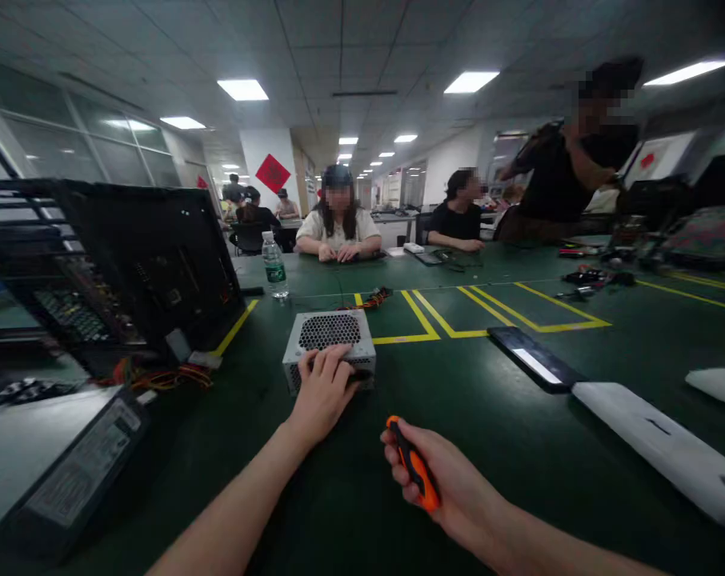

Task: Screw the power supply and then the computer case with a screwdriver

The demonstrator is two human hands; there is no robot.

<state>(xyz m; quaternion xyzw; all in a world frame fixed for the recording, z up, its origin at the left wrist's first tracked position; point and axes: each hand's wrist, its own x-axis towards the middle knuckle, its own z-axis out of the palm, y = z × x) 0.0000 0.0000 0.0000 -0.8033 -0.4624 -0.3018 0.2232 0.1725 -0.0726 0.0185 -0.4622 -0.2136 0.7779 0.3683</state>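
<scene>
A grey metal computer power supply (331, 328) with a honeycomb fan grille on top rests on the green table in front of me. My left hand (326, 384) grips its near upper edge, fingers bent over the top. Part of its near face is hidden by that hand. To the right and closer to me, my right hand (438, 472) is wrapped around the orange and black handle of a screwdriver (415, 466), apart from the power supply. The shaft is too dark to make out.
An open black computer case (158, 272) stands at left, with a second, labelled power supply (80, 456) nearer me. A water bottle (274, 268) stands behind. At right lie a dark flat device (534, 358) and a long white object (650, 432). People are across the table.
</scene>
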